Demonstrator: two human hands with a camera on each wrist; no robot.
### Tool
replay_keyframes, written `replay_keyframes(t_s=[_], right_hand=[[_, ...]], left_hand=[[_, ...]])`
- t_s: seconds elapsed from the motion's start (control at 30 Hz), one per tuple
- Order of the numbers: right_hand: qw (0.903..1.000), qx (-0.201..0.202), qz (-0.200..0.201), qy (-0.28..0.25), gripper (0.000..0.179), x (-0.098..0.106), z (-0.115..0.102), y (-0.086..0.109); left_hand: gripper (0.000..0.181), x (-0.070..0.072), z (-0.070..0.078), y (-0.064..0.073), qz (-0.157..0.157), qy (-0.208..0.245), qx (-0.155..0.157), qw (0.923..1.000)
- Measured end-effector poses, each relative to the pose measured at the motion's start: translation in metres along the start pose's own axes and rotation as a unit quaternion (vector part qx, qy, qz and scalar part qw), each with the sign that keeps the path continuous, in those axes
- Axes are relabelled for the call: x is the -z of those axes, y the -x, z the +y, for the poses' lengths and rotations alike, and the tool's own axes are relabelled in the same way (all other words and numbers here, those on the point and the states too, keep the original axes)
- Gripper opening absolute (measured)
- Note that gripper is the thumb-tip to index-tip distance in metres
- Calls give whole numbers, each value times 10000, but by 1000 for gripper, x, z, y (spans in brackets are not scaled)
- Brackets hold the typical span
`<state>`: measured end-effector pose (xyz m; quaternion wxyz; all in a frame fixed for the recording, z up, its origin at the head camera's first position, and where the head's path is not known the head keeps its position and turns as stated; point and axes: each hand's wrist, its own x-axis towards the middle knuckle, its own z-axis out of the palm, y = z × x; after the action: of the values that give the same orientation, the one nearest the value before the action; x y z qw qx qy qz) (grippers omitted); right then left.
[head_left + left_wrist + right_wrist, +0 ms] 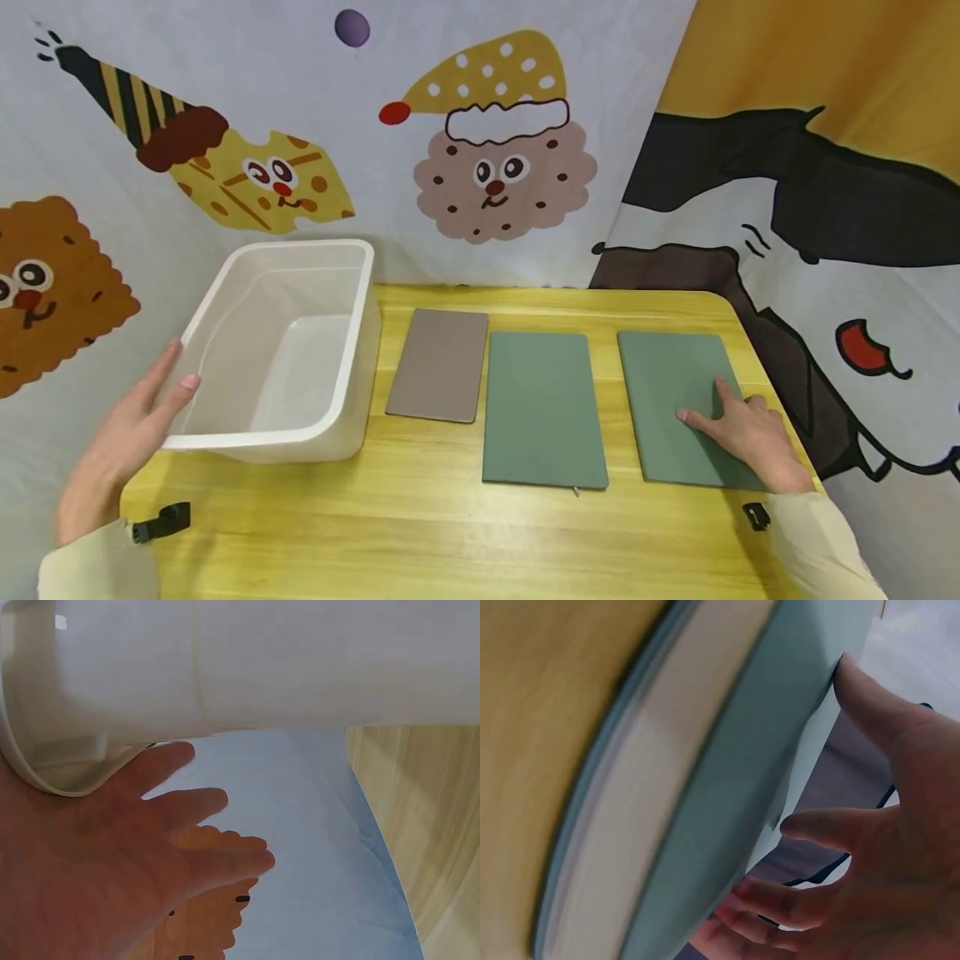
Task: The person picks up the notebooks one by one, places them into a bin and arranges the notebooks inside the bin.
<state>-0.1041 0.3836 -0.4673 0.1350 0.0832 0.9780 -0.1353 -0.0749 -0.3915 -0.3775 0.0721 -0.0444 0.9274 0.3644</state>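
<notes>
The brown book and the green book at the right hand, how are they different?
Colour: the brown book is greyish brown; the green book is dull green.
Size: the brown book is smaller than the green book.
Touch: the right hand touches the green book; no hand is on the brown book.
Place: the brown book is beside the white bin; the green book is farther right.
Same: both lie on the yellow table.

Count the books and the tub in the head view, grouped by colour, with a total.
Green books: 2
Brown book: 1
White tub: 1
Total: 4
</notes>
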Motion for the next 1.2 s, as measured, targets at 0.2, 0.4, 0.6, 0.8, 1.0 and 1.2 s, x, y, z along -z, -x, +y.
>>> replay_keyframes(t_s=[0.2,0.4,0.6,0.8,1.0,1.2], right_hand=[[10000,-3,-51,-61,118,3,1,-4],[9963,-127,-472,-710,129,4,11,-9],[9894,59,-761,-1235,128,5,15,-15],[9902,239,-659,-1209,124,4,16,-16],[9918,499,-64,-1175,108,-2,20,-9],[9835,508,272,-1717,81,5,24,5]], left_hand=[[70,-1,0,0,-137,39,309,9994],[70,-4,0,-1,-75,64,232,9997],[70,-4,1,0,3,113,242,9996],[69,-5,0,-1,48,17,204,9998],[64,-10,-1,-2,416,-415,-439,9973],[61,-12,-3,-1,700,-850,-1036,9885]])
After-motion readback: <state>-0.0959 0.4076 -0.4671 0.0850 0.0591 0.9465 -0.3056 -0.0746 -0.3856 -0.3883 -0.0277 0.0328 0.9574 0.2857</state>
